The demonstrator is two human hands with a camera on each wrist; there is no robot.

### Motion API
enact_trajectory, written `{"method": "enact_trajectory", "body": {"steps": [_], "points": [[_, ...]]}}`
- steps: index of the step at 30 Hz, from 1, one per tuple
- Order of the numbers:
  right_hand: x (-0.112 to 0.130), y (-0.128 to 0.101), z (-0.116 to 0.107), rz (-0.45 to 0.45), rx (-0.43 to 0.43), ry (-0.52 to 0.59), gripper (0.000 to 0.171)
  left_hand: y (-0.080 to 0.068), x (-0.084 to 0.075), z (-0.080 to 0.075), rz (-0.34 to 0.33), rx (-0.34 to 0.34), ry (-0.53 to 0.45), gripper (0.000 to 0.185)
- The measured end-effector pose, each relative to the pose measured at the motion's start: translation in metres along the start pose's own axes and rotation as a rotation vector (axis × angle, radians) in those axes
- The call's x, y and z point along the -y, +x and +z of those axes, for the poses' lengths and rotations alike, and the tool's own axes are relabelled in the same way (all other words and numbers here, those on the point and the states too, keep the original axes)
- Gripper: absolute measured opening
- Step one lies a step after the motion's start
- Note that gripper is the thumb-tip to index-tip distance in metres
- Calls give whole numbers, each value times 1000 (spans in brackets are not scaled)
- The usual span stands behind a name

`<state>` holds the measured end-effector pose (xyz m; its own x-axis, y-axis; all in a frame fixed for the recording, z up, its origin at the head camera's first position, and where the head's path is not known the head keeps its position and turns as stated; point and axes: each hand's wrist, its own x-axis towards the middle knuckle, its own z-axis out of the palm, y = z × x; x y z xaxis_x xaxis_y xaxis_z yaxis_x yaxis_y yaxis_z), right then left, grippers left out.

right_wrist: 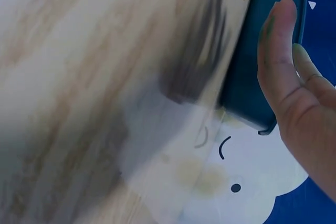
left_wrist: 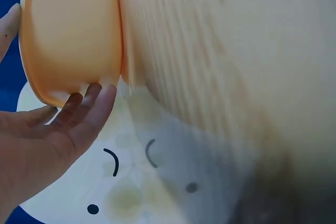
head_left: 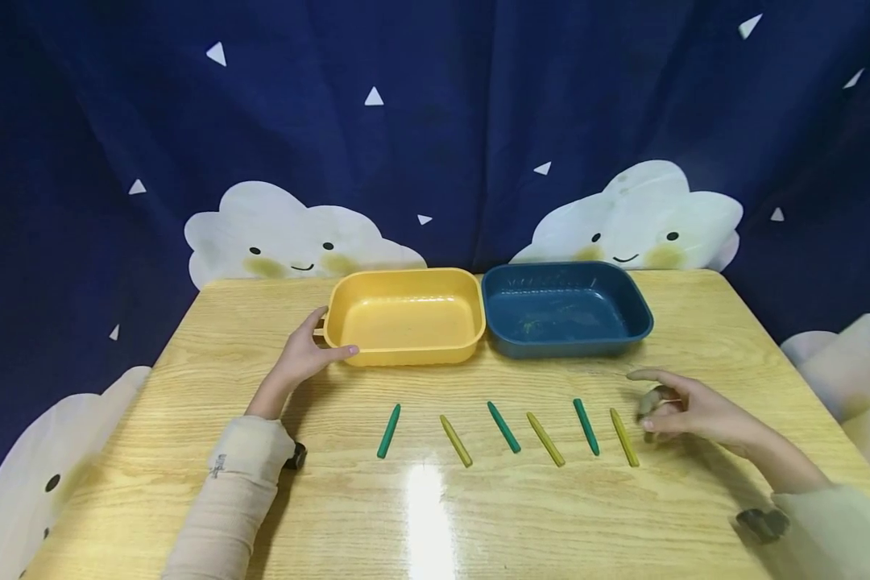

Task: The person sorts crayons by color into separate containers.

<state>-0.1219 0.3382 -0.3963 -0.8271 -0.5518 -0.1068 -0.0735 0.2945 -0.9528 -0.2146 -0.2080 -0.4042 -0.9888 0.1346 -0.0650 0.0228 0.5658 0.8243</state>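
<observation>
Cream sleeves [head_left: 225,507] (the left bears a small dark marking [head_left: 218,465]) adjoin black wrist cameras [head_left: 296,457].

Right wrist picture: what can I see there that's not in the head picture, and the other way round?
Only the right wrist view shows a greenish mark on a finger of the right hand. Only the head view shows the left hand, the yellow tray and all six crayons. Both show the right hand, the blue tray and the cloud cloth.

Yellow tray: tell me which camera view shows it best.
Head view: the yellow tray appears almost whole, the left hand covering little. The left wrist view shows one end close up, cropped at the top; the right wrist view shows none of it.
</observation>
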Motion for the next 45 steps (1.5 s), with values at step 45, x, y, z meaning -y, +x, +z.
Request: {"method": "enact_trajectory", "body": {"steps": [45], "points": [[-9,13,26,202,-55,-245,68,-5,-7,1,-77,5,-164,96]]}}
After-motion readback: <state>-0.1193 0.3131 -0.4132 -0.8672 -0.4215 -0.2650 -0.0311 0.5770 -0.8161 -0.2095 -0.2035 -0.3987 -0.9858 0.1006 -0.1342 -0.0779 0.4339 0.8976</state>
